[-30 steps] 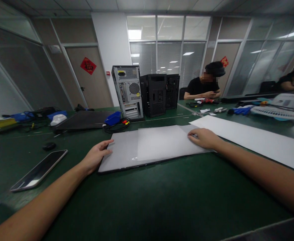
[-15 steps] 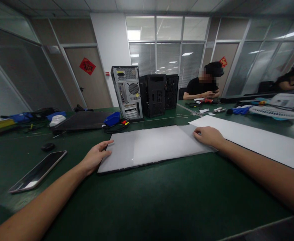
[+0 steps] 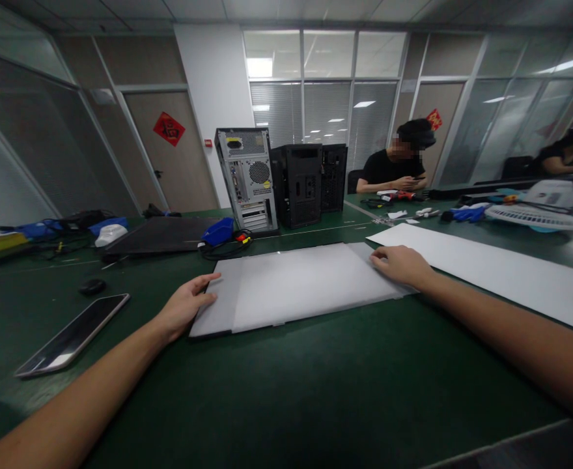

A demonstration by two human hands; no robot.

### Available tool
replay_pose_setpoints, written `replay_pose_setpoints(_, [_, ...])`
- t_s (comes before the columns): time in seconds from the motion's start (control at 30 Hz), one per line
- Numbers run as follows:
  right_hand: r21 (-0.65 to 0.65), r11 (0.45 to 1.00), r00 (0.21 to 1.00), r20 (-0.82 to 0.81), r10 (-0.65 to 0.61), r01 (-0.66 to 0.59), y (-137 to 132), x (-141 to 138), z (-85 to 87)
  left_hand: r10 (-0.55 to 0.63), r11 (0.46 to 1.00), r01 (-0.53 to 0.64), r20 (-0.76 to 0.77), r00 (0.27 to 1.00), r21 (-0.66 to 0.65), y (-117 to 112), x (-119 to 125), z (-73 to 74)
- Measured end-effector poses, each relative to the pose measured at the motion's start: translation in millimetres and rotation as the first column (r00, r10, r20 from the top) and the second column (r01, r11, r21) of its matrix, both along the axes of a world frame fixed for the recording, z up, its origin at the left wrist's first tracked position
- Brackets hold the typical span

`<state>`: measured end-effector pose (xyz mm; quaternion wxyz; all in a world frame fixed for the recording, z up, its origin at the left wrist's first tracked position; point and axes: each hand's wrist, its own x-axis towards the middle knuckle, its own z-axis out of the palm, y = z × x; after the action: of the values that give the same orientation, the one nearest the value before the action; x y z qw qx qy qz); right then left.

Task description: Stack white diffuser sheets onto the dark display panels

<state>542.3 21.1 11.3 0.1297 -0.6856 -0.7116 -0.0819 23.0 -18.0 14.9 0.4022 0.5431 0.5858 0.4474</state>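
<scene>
The left hand's (image 3: 186, 305) fingers (image 3: 207, 281) are loosely spread and slightly curled. Their tips touch the left short edge of a flat grey panel (image 3: 215, 311), and nothing is gripped between them. The right hand's (image 3: 400, 266) fingers (image 3: 380, 259) are bent and held close together, tips down on the far right end of a frosted sheet (image 3: 306, 283). From here it is impossible to tell whether they pinch its edge or only press on it.

The sheet is thin, milky, matt and rectangular. It lies flat on the panel and covers most of it, leaving 1 bare grey strip at the left, just beside the left fingers. The panel is a long, thin slab with a dark rim. It lies between the 2 hands on the green matt surface (image 3: 286, 391).

Just right of the right wrist lies a larger white sheet (image 3: 501, 273). A phone (image 3: 74, 333) lies glossy side up, well left of the left forearm. Beyond the panel stand a grey computer tower (image 3: 247, 179) and a black one (image 3: 300, 184). A person (image 3: 394, 170) sits at the far side.
</scene>
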Motion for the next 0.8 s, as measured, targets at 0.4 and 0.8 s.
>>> replay_pose_setpoints(0.4, [-0.066, 0.987, 0.989, 0.033, 0.147, -0.145, -7, -17, 1.7, -0.023, 1.0, 0.022, -0.049, 0.999, -0.019, -4, 3, 4.6])
replay_pose_setpoints(0.8, [-0.037, 0.939, 0.939, -0.052, 0.341, -0.343, -14, -26, 3.2, -0.027, 0.999, 0.031, -0.106, 0.994, 0.04, -2, 0, 1.1])
